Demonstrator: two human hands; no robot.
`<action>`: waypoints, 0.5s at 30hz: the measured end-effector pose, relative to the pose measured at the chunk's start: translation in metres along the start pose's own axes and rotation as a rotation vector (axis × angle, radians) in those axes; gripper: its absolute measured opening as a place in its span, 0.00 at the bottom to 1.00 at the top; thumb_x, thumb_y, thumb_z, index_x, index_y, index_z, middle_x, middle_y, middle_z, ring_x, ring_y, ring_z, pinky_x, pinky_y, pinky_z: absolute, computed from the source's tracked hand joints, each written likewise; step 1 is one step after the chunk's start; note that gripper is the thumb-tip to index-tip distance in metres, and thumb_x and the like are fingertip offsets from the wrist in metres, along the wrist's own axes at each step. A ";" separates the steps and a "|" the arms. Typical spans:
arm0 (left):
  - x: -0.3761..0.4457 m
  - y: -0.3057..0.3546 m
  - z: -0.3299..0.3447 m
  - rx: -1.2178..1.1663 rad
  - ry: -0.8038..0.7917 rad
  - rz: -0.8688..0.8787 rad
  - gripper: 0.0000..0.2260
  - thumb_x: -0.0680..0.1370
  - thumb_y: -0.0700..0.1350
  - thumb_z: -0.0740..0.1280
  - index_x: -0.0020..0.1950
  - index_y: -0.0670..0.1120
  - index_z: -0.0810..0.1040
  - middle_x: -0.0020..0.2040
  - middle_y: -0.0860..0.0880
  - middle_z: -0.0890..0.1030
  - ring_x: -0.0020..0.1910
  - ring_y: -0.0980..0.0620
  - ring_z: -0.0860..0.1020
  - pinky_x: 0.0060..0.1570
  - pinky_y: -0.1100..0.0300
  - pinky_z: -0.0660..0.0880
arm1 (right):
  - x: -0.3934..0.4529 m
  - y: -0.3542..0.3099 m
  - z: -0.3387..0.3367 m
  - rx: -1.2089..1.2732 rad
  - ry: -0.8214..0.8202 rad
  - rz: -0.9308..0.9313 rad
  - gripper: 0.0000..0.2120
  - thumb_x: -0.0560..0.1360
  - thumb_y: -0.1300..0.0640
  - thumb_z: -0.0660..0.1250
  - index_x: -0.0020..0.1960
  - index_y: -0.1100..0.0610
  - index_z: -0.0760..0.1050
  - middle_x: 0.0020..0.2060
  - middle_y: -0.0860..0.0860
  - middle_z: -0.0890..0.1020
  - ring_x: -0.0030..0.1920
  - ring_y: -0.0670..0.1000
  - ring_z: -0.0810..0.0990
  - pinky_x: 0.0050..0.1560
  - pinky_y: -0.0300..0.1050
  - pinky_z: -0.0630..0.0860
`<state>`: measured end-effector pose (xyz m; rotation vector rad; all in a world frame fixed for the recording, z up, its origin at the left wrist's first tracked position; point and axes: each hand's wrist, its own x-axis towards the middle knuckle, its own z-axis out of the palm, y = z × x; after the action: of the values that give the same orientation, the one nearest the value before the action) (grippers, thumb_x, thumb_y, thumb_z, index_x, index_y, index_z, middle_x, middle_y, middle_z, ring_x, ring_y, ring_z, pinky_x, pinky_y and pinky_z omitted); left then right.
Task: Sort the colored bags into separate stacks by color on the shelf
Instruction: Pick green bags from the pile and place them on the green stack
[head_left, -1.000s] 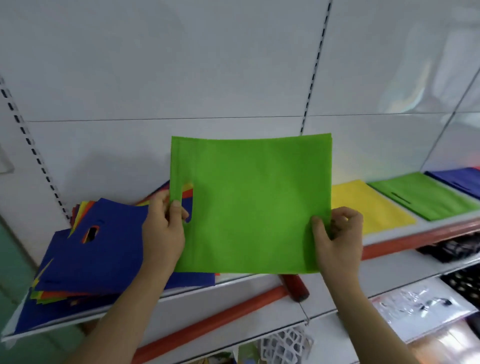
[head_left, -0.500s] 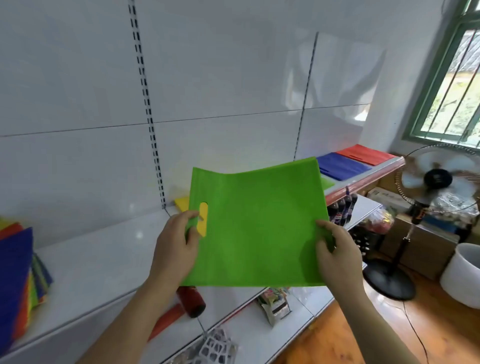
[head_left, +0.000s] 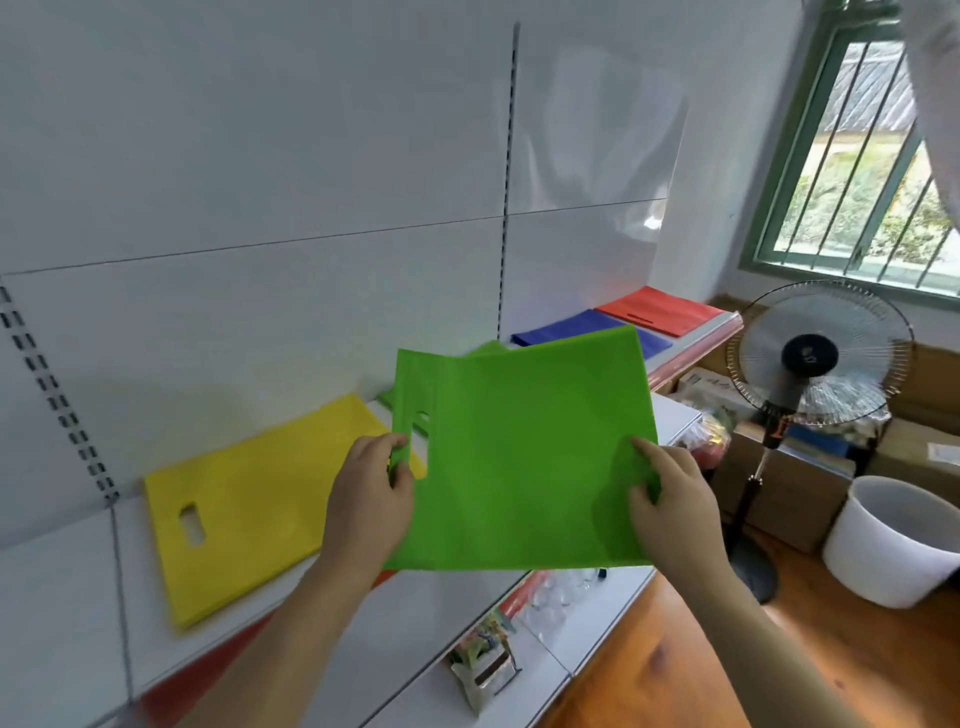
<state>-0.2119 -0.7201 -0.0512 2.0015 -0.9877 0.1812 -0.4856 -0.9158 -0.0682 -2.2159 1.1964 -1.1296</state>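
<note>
Green nonwoven bag (head_left: 524, 457) held flat in the air, both hands on it. Left hand (head_left: 371, 499) pinches the handle-cutout edge, thumb on top, fingers curled under. Right hand (head_left: 670, 499) grips the opposite edge, thumb on the face of the fabric. Bag sits above the front edge of the shelf (head_left: 67, 597), not touching it.

Just behind the held bag, a sliver of green stack (head_left: 488, 348) shows on the shelf; mostly hidden, so its exact footprint can't be read. Left of it lies the yellow stack (head_left: 249, 499), flat, cutout toward the near-left. Further right: blue stack (head_left: 571, 327), then red stack (head_left: 660, 309) at the far end.

Likely step: lay the bag on the green pile.

Risks:
- Target is blocked by the bag itself, so the drop could land skewed or overlap the yellow stack just beside it.
- Fabric is limp; letting go of one side early would let it fold or slide off the pile.
- Near edge hangs past the shelf lip; a short placement could let it slip toward the lower shelf (head_left: 587, 618).
</note>
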 end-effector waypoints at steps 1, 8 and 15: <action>0.012 -0.001 0.012 -0.003 0.004 -0.011 0.14 0.81 0.38 0.68 0.67 0.45 0.80 0.62 0.48 0.79 0.51 0.47 0.80 0.51 0.55 0.74 | 0.017 0.004 0.005 -0.018 -0.005 -0.012 0.29 0.73 0.71 0.66 0.73 0.57 0.77 0.59 0.52 0.79 0.51 0.50 0.74 0.52 0.44 0.69; 0.080 -0.001 0.074 -0.011 -0.004 -0.112 0.14 0.83 0.40 0.68 0.68 0.46 0.80 0.61 0.48 0.79 0.51 0.50 0.79 0.52 0.57 0.74 | 0.141 0.023 0.043 -0.042 -0.031 -0.072 0.24 0.76 0.68 0.66 0.71 0.56 0.79 0.62 0.50 0.80 0.57 0.55 0.80 0.61 0.49 0.76; 0.103 -0.014 0.105 0.124 -0.012 -0.252 0.16 0.83 0.42 0.67 0.71 0.44 0.77 0.66 0.47 0.77 0.53 0.49 0.80 0.54 0.50 0.79 | 0.224 0.033 0.112 -0.084 -0.205 -0.186 0.25 0.79 0.67 0.63 0.74 0.56 0.76 0.65 0.51 0.78 0.59 0.57 0.79 0.60 0.55 0.78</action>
<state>-0.1566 -0.8549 -0.0757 2.2221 -0.7375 0.0944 -0.3427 -1.1236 -0.0512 -2.4800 0.9862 -0.9048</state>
